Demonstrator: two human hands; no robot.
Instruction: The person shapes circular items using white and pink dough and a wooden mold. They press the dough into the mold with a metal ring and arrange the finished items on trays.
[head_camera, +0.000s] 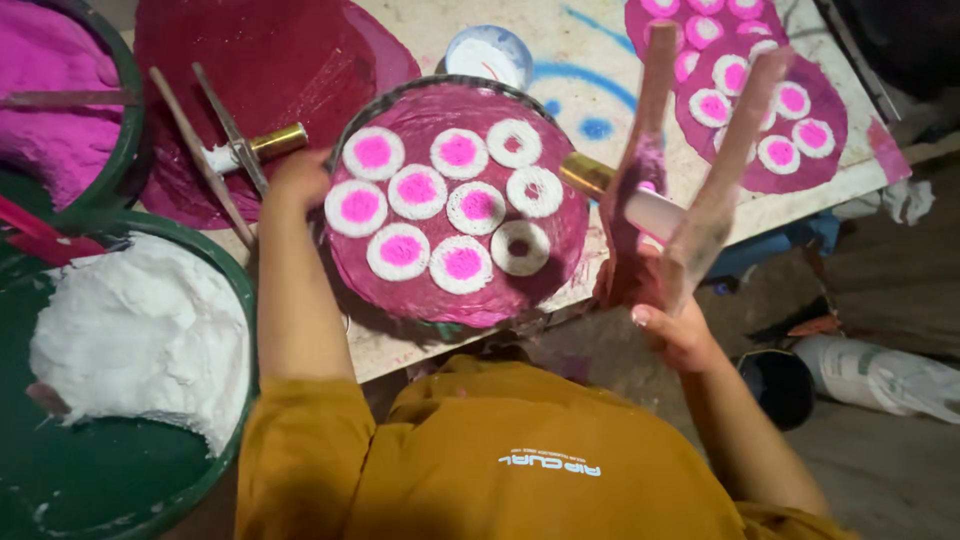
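Observation:
A round magenta-stained plate (560, 250) lies in front of me on the table, carrying several white powder rings, most with pink centres and a few with hollow centres. My left hand (297, 178) rests at the plate's left rim. My right hand (672, 325) grips two flat wooden sticks (700, 190) stained pink, which fan upward over the plate's right edge. A brass-and-white tube tool (620, 195) lies by the sticks at the plate's right side.
A green tub of white powder (140, 340) sits at my left, a tub of pink powder (50, 100) behind it. A second brass tool (255, 147) and thin rods (205, 150) lie left of the plate. More pink-white rounds (760, 110) lie far right, near the table edge. A small white bowl (488, 55) stands behind.

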